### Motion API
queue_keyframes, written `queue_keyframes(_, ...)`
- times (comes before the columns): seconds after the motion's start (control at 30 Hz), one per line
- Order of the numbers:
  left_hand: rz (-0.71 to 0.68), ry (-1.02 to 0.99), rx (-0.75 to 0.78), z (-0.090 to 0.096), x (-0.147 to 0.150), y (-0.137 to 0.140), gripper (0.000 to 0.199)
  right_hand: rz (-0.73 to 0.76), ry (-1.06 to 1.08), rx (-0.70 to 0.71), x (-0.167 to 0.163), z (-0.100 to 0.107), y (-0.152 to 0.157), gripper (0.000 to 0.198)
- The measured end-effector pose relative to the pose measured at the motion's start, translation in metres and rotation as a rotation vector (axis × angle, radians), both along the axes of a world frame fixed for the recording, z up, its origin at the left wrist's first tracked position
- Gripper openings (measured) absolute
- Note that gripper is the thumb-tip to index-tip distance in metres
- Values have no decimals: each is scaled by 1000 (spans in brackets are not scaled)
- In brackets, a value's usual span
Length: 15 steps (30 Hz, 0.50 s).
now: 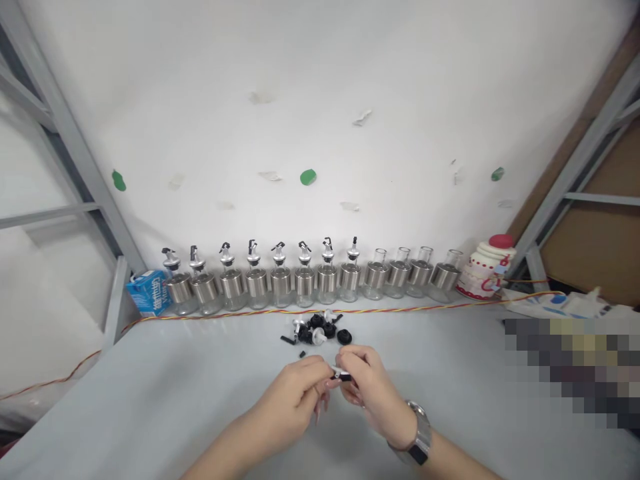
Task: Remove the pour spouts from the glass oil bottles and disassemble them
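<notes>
My left hand (pixel 303 390) and my right hand (pixel 369 383) meet at the front middle of the table, fingertips pinched on one small bottle pourer part (pixel 341 375). It shows white or silver on top and black below; the fingers cover most of it. Just beyond them lies a loose pile of pourer parts: a black stopper (pixel 345 336), a clear-white disc piece (pixel 319 337), silver spout pieces (pixel 299 327) and a black lever (pixel 288 340). A tiny black piece (pixel 302 354) rests nearer to my left hand.
Along the wall stands a row of glass bottles with steel sleeves; several at left wear silver pourers (pixel 305 252), several at right have open necks (pixel 425 254). A blue carton (pixel 150 293) and a white-red jar (pixel 485 270) flank the row. A twisted cable (pixel 280 311) runs before it.
</notes>
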<state>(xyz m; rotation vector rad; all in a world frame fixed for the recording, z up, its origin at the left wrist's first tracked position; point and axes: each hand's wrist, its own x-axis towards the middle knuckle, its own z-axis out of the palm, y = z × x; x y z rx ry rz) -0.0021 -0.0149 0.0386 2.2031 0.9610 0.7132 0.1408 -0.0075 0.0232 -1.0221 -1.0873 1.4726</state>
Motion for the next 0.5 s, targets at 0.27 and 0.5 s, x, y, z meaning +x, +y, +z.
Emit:
queue_keyframes(0.27,10,66,108,6,-5,1,25,-39,-146,155,1,-3,0,23)
queue_keyframes(0.5,-21,80,92,10,-6,1,26,-26,-223,178,3,2,-1,23)
